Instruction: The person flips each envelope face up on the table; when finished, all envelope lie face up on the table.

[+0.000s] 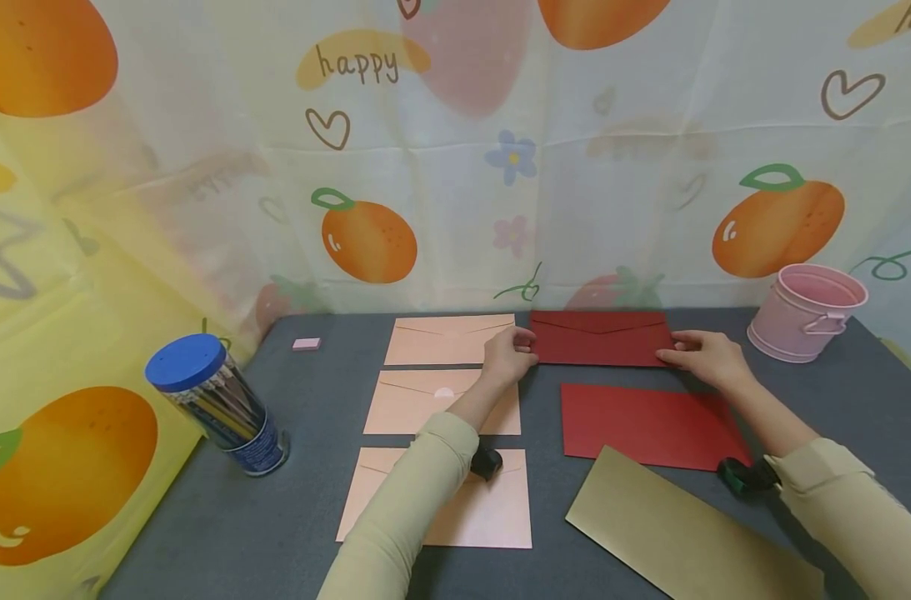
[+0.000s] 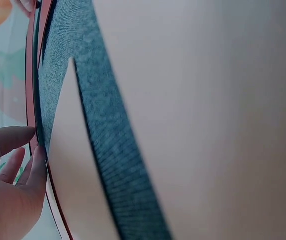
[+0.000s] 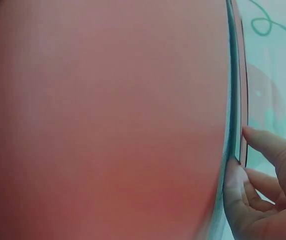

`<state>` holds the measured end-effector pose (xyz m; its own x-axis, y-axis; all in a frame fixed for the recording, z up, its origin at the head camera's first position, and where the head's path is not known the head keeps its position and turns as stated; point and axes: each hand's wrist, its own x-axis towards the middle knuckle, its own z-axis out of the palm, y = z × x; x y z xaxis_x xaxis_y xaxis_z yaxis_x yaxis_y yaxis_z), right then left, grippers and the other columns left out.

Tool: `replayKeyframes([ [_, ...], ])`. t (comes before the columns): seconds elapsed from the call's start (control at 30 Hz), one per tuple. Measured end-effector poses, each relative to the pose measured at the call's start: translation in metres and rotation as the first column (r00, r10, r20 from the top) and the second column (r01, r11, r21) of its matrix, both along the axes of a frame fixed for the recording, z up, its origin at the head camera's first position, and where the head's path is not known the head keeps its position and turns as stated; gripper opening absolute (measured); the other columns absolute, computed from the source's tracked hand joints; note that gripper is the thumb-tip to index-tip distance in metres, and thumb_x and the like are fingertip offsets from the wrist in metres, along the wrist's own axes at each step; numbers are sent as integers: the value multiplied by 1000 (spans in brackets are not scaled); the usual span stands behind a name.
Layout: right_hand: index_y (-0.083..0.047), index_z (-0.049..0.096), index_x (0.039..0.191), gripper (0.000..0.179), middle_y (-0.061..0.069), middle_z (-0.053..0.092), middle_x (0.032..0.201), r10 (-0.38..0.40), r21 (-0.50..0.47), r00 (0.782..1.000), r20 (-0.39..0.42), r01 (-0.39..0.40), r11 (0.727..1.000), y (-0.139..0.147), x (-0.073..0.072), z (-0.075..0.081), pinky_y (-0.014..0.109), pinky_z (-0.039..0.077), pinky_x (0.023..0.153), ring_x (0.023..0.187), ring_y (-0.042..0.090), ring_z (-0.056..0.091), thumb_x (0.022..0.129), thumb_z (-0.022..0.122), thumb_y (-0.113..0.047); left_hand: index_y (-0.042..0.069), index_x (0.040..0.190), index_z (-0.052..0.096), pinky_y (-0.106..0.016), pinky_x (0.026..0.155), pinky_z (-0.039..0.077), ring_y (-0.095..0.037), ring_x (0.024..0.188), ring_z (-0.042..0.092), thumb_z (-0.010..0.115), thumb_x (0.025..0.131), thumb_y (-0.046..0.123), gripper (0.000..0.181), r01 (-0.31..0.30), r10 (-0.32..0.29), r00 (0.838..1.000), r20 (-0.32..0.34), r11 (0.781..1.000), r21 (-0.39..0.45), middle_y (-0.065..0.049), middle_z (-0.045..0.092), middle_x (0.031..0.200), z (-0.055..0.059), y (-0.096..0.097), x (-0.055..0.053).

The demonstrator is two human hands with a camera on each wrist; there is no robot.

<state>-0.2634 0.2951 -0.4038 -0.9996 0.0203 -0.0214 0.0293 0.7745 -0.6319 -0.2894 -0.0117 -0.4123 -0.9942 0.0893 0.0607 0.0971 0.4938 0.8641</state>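
The dark red envelope (image 1: 601, 340) lay flap side up at the rear of the table (image 1: 312, 517), close to the fruit-print curtain (image 1: 440, 208). Whether it rested flat or was slightly raised could not be determined. The left hand (image 1: 510, 354) pinched its left end; the right hand (image 1: 703, 358) gripped its right end between thumb and fingers.

Handling: the envelope was judged light and moderately stiff, with a smooth face liable to slip under a flat fingertip. The short ends were the suitable holding points; excess inward pressure would probably have bowed the paper or creased a corner.

A second red envelope (image 1: 643, 425) lay just in front, partly hidden by the right forearm. A gold envelope (image 1: 688, 525) lay askew, its far corner overlapping the second red envelope. Left of these, three peach envelopes formed a column: rear (image 1: 440, 340), middle (image 1: 417, 408) with a round pale seal, and front (image 1: 488, 512).

A blue-lidded clear canister (image 1: 215, 408) stood at far left, a small pink block (image 1: 306, 343) behind it; a pink bucket (image 1: 788, 321) stood at right rear.
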Motion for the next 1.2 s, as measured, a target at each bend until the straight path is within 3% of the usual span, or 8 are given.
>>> replayKeyframes([
  [0.5, 11, 45, 137, 69, 30, 58, 119, 19, 42, 998, 52, -21, 999, -4, -3, 3, 59, 39, 95, 116, 48, 45, 92, 67, -37, 1, 115, 69, -26, 81, 52, -22, 101, 60, 66, 88, -2, 27, 50, -56, 998, -32, 985, -165, -12, 67, 110, 5, 2, 5],
  [0.9, 13, 44, 137, 67, 33, 55, 124, 33, 65, 999, 43, -36, 997, -7, -2, 4, 60, 38, 96, 116, 48, 46, 93, 64, -35, 2, 114, 69, -27, 83, 52, -23, 103, 61, 66, 89, -1, 25, 70, -82, 995, -48, 973, -218, -12, 67, 111, 5, 2, 6],
  [1.03, 13, 44, 136, 66, 34, 55, 123, 42, 77, 999, 33, -44, 996, -7, -3, 4, 60, 38, 96, 115, 49, 47, 93, 64, -33, 1, 115, 69, -26, 85, 51, -23, 103, 61, 65, 89, 0, 26, 94, -111, 992, -58, 964, -247, -12, 66, 113, 5, 1, 6],
  [1.2, 14, 46, 134, 64, 33, 57, 119, 55, 94, 998, 29, -58, 994, -8, -1, 6, 60, 38, 96, 114, 49, 47, 93, 63, -32, 0, 118, 67, -29, 87, 51, -24, 104, 60, 63, 89, 0, 29, 151, -179, 982, -60, 935, -320, -14, 64, 115, 5, 0, 5],
])
